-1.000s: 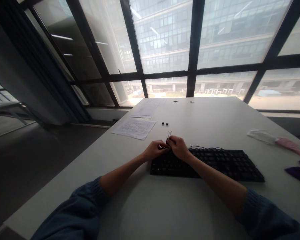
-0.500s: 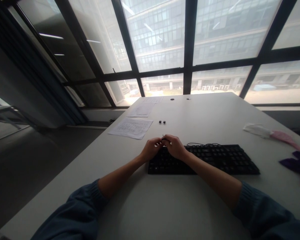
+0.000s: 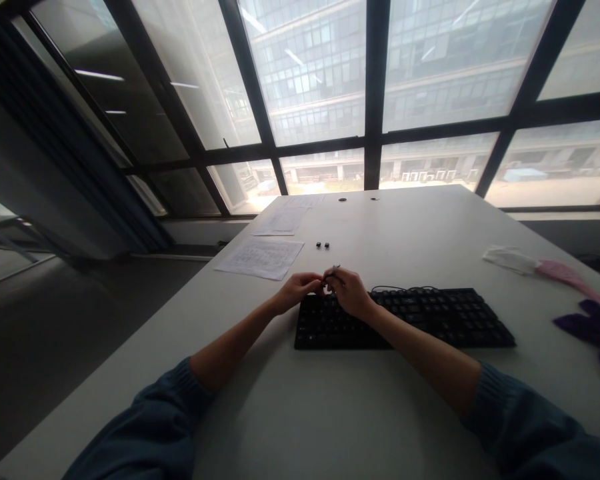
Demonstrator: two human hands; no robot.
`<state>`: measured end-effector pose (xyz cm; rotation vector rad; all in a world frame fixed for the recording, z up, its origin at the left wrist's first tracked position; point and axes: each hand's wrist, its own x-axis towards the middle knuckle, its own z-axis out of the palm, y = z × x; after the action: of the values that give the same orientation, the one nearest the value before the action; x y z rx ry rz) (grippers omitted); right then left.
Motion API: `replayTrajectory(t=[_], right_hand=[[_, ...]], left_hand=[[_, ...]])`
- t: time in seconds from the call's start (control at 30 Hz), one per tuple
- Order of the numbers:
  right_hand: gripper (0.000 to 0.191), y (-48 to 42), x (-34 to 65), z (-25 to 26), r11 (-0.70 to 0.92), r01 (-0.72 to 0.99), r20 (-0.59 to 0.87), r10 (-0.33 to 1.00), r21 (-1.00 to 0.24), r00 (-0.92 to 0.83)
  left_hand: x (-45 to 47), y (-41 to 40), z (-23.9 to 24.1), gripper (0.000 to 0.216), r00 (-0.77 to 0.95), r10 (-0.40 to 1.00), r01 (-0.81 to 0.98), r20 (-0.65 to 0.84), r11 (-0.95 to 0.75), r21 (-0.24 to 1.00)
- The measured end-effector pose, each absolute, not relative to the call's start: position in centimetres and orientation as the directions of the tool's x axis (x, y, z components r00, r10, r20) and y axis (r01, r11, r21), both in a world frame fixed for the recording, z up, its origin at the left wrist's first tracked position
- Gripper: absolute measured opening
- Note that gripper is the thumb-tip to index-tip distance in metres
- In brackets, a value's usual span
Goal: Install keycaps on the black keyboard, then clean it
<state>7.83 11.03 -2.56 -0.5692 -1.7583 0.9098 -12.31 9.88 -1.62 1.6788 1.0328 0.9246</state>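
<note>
The black keyboard [image 3: 410, 320] lies flat on the white table, with my hands over its upper left corner. My left hand [image 3: 300, 291] is closed in a pinch at a tiny dark piece whose kind I cannot make out. Close beside it, my right hand [image 3: 349, 292] is closed around a small, thin dark tool [image 3: 335, 269] that pokes up above the fingers. The fingertips of both hands nearly meet, hiding part of what is between them. Two small black keycap-like pieces [image 3: 323, 246] sit on the table beyond my hands.
Printed paper sheets [image 3: 263, 259] lie at the table's left edge. To the right are a white and pink cloth item [image 3: 535, 264] and a purple one [image 3: 593, 327]. A cable [image 3: 405, 289] runs behind the keyboard. Windows [image 3: 320, 80] rise past the far edge.
My hands have drawn slightly apart at the fingertips, and my left hand has flattened out. The dark tool shows more above my right hand. The view has shifted slightly.
</note>
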Motion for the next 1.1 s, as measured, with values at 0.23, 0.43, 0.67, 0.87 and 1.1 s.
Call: replayTrajectory(t=[0.23,0.43,0.67,0.87,1.1], right_hand=[[0.025,10.6,8.1,-2.3,0.688,-0.018,0.622,0.645,-0.726,-0.444],[0.026,10.1,8.0,-2.1,0.739,0.008,0.637,0.587,-0.674,-0.5],[0.031,10.0,7.9,-2.3,0.859,0.003,0.647,0.388,-0.512,-0.656],[0.03,9.9,7.9,-2.3,0.838,0.005,0.631,0.415,-0.546,-0.655],[0.028,9.8,7.7,-2.2,0.842,0.018,0.648,0.429,-0.539,-0.629]], left_hand=[[-12.9,9.6,-0.3,0.048,0.425,0.904,0.212,-0.046,-0.05,0.976],[-13.1,9.8,-0.1,0.051,0.407,0.911,0.179,-0.072,-0.002,0.984],[-13.2,9.9,1.4,0.028,0.428,0.902,0.437,-0.048,-0.16,0.885],[-12.6,9.3,2.6,0.014,0.523,0.837,0.639,0.161,-0.51,0.576],[-12.5,9.1,2.9,0.018,0.541,0.81,0.625,0.228,-0.568,0.536]])
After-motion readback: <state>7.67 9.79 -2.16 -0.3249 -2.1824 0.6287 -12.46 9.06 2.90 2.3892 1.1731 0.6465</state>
